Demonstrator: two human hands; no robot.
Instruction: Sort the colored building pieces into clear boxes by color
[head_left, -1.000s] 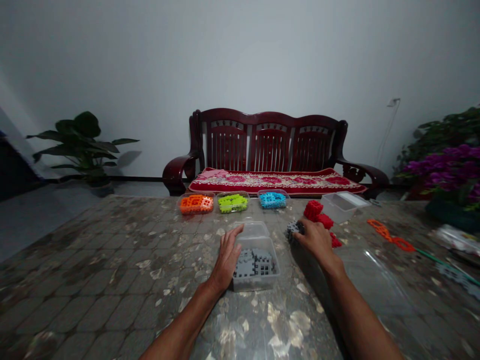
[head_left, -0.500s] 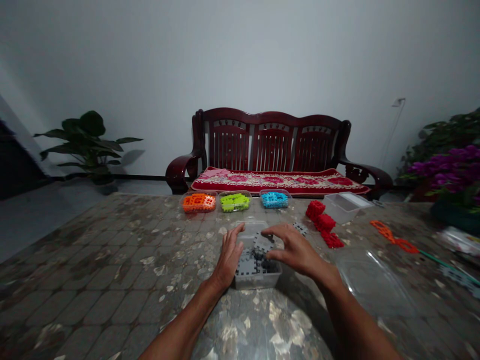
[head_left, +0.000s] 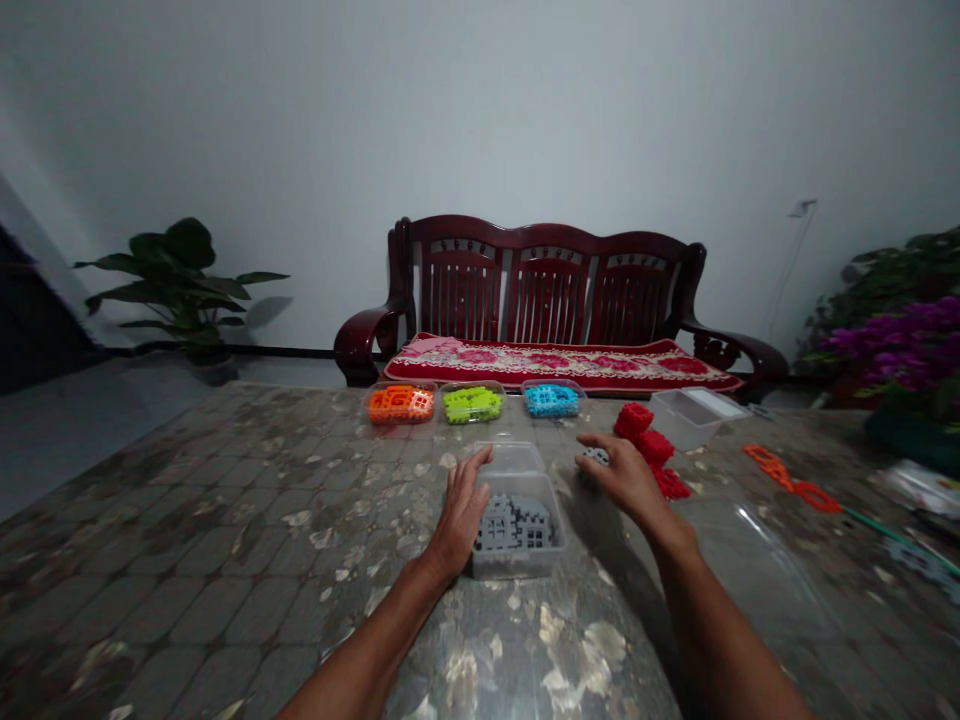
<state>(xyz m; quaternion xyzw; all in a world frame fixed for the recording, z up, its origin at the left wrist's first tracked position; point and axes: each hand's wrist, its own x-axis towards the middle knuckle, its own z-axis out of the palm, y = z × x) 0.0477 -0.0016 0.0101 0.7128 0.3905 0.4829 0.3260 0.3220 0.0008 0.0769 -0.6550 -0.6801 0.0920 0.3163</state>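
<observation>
My left hand (head_left: 460, 517) rests against the left side of a clear plastic box (head_left: 517, 567), its fingers stretched forward along the rim and its thumb lifted. Grey interlocking tiles (head_left: 514, 525) lie inside the box, several with square window cut-outs. To the right of the box, my right hand (head_left: 626, 480) is low over the table, with thumb and index finger closed around a grey interlocking tile (head_left: 597, 456). Its fingers partly cover the tile. Just beyond that hand stands a joined stack of red blocks (head_left: 651, 446).
Boxes of orange pieces (head_left: 400, 404), green pieces (head_left: 472, 404) and blue pieces (head_left: 553, 401) line the far edge. A clear box (head_left: 684, 425) stands behind the red stack. On the right lie a clear lid (head_left: 757, 570) and an orange piece (head_left: 791, 480). A wooden bench (head_left: 544, 255) is beyond.
My right hand has moved from above the box rightward to the table, taking a grey tile with it. My left hand has stayed at the box.
</observation>
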